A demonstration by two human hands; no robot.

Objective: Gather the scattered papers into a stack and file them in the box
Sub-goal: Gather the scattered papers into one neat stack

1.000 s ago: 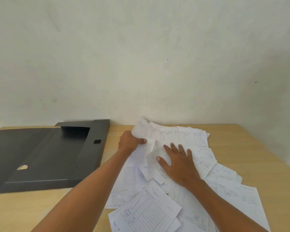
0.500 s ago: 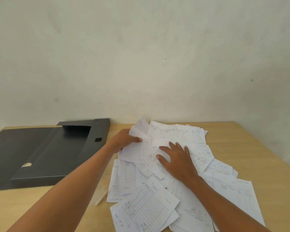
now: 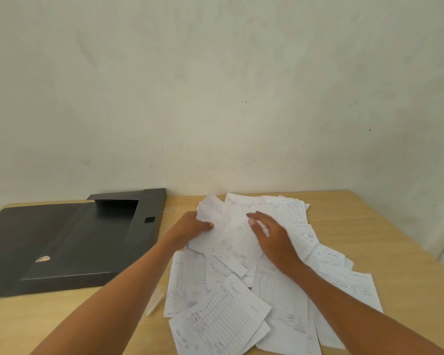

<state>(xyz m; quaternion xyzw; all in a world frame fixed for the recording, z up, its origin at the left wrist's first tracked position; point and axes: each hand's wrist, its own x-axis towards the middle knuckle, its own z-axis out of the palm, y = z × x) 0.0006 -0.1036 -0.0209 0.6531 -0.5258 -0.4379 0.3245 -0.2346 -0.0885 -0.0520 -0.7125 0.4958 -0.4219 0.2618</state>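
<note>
Left hand [image 3: 194, 228] pinches papers [image 3: 231, 252] mid-table [image 3: 369, 226]; right hand [image 3: 272, 237] presses them, fingers spread. Open box [image 3: 62, 239] lies at left edge.

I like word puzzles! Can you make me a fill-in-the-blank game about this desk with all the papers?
1. The open file box is coloured ____.
2. The left hand pinches a sheet of ____.
3. The right hand rests ____ the scattered papers.
4. The wooden table stands against a ____.

Missing words: black; paper; on; wall.
</note>
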